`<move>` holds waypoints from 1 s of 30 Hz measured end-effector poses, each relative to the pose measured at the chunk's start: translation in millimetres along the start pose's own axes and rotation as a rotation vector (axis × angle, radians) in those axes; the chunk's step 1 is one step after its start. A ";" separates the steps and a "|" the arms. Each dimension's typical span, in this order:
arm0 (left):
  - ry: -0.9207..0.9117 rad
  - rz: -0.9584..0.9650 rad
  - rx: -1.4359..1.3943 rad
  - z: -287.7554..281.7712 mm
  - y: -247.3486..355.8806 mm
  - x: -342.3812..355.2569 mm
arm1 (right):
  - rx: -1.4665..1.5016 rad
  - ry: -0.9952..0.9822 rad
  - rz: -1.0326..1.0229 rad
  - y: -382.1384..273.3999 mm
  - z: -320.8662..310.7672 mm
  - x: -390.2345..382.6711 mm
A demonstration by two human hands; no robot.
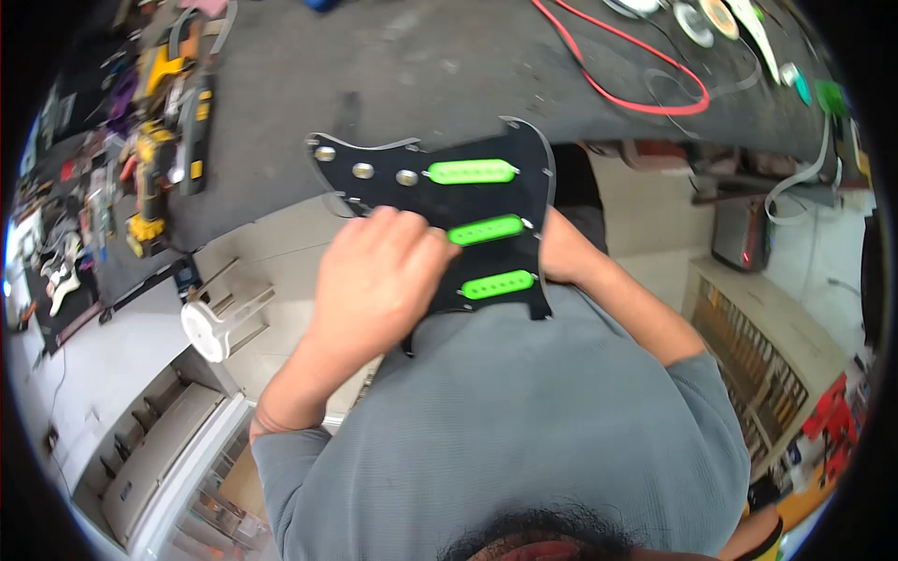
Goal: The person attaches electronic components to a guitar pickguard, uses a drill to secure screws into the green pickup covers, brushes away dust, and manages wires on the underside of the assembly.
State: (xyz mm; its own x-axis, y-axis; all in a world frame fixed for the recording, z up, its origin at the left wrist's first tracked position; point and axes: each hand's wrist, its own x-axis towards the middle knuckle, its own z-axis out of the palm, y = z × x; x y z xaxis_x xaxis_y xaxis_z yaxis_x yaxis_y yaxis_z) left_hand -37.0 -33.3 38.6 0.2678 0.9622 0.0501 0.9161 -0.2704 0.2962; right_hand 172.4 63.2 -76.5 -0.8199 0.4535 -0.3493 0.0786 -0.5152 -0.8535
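Your left hand [383, 271] lies across the left part of the black panel [468, 201], knuckles up and fingers curled inward; the fingertips are hidden, so I cannot tell whether they pinch anything. Its index-finger side reaches the left end of the middle green bar [490, 229]. Your right hand [561, 248] is at the panel's right edge, mostly behind it, so I cannot tell how its fingers stand. The panel is in front of your grey shirt [533, 402], at the near edge of the dark bench [309, 93]. It also bears an upper green bar [472, 172], a lower green bar [499, 284] and three silver posts [363, 171]. Farther out, a red cable [652, 109] loops on the bench at the upper right.
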 end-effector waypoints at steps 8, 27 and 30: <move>-0.011 0.207 0.043 4.0 -9.0 -2.0 | 0.037 0.026 0.039 -12.6 9.4 -9.2; -0.065 0.407 0.168 -0.1 -13.7 5.4 | 0.103 0.024 0.060 -9.2 8.0 -6.0; -0.058 0.375 0.144 -6.8 -14.6 8.6 | 0.150 0.048 0.055 4.9 4.0 0.5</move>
State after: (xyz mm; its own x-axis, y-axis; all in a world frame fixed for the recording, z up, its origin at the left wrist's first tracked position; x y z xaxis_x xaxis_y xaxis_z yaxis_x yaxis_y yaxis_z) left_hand -50.1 -20.8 41.2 0.6037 0.7937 0.0743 0.7831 -0.6079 0.1310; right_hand 170.1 58.0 -79.3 -0.7885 0.4539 -0.4150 0.0343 -0.6413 -0.7665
